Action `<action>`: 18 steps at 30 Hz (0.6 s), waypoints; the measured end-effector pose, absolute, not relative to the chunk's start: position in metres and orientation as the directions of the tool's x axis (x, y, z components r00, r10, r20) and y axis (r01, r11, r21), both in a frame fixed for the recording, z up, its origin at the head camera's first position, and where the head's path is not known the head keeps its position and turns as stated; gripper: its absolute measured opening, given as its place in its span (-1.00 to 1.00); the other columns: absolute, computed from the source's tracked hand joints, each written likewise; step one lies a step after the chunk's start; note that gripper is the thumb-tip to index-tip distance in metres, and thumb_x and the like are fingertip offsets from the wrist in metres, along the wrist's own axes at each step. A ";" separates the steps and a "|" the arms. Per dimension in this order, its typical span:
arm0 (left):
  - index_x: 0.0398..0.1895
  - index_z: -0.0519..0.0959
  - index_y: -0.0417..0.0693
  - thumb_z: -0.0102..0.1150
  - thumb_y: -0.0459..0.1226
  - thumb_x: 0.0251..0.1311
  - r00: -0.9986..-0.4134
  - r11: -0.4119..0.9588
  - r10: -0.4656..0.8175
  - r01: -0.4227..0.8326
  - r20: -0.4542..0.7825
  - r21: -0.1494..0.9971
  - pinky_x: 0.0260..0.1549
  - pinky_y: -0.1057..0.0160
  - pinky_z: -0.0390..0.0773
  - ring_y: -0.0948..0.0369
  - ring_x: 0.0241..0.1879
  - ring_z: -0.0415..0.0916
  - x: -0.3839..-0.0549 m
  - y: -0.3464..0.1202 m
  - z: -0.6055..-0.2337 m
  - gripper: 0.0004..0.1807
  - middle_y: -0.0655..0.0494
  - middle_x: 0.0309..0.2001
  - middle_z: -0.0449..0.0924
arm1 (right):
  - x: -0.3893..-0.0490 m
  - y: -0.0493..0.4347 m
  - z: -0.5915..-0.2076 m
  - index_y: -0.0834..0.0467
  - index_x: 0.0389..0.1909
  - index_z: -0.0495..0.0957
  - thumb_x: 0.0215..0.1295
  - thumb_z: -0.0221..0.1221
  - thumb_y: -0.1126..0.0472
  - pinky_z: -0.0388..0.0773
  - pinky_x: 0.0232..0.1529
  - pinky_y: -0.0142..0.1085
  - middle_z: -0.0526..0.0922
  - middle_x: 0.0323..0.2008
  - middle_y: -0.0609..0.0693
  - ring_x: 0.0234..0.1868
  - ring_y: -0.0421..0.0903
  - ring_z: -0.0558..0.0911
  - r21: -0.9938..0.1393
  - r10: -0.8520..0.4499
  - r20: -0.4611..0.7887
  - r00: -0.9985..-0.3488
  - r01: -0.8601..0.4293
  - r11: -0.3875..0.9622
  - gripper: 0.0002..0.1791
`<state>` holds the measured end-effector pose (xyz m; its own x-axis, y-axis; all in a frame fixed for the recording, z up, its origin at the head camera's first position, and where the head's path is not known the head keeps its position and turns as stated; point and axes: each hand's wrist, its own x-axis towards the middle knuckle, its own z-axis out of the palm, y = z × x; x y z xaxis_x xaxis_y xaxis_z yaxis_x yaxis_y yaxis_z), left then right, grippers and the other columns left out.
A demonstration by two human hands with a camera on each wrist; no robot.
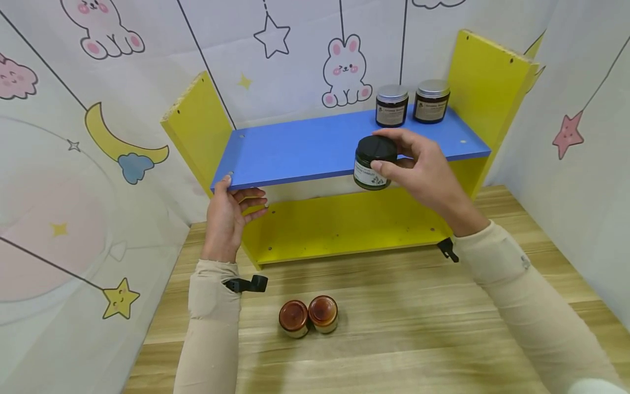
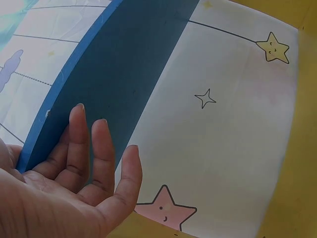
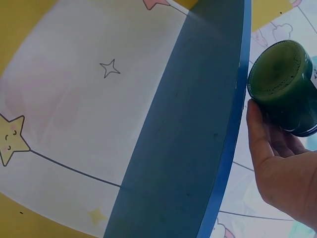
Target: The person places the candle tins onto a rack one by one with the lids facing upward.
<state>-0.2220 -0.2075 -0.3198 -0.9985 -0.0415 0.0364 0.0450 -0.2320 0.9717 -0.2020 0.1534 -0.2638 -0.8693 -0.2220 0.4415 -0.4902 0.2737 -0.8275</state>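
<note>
Centrally, a person's right hand [image 1: 418,158] pinches a dark green jar [image 1: 368,168] with a black lid between the thumb and curled fingers. The jar is just right of centre in the head view, at the front edge of a blue shelf [image 1: 305,150]. Its white label carries a leafy sprig and the word "CANDLES"; the smaller print is too blurred to read. The left hand [image 1: 228,210], left of centre, holds the shelf's front left corner, thumb on top, the other fingers loosely bent and spread underneath.

Toward the upper right, two dark jars with silver lids [image 1: 391,106] stand upright on the shelf, slightly apart. Their tan labels bear a line that seems to begin with "Aroma"; the rest is unclear. At lower centre, two jars with reddish-brown tops [image 1: 293,317] sit side by side on a wood-grain table [image 1: 394,328].

The blue surface runs from a yellow left panel [image 1: 197,126] to a yellow right panel [image 1: 489,82], with a wide stretch left of the silver-lidded pair. Below is an open gap above a yellow bottom board [image 1: 344,224]. The right wrist view shows the jar's round base beside the shelf's edge; whether they touch cannot be told. Behind, a white backdrop [image 1: 295,76] shows cartoon rabbits and stars.
</note>
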 end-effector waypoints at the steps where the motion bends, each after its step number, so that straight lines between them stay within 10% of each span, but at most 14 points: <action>1: 0.26 0.40 -0.06 -0.40 0.07 0.61 -0.999 -0.233 -0.042 0.044 0.035 0.972 -0.05 0.03 0.62 0.08 -0.23 0.62 -0.222 -0.207 -0.320 -0.47 0.12 -0.34 0.70 | -0.203 0.153 -0.262 0.09 0.34 0.49 0.35 0.31 0.15 0.58 0.06 -0.44 0.59 0.15 0.07 0.06 -0.07 0.62 -0.827 -0.221 0.437 -0.872 -0.487 0.281 -0.46; 18: 0.18 0.45 -0.06 -0.40 0.08 0.61 -0.999 -0.222 -0.039 0.044 0.036 0.974 0.00 -0.01 0.60 0.09 -0.24 0.61 -0.222 -0.207 -0.320 -0.47 0.12 -0.33 0.70 | -0.218 0.158 -0.253 -0.08 0.34 0.50 0.39 0.29 0.08 0.57 -0.05 -0.40 0.54 0.23 0.00 0.09 -0.08 0.57 -0.794 -0.296 0.420 -0.858 -0.506 0.338 -0.49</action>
<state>-0.2224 -0.2075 -0.3199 -0.9986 -0.0388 0.0360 0.0438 -0.2224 0.9740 -0.2184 0.1578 -0.2529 -0.8577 -0.2963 0.4202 -0.5057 0.3384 -0.7936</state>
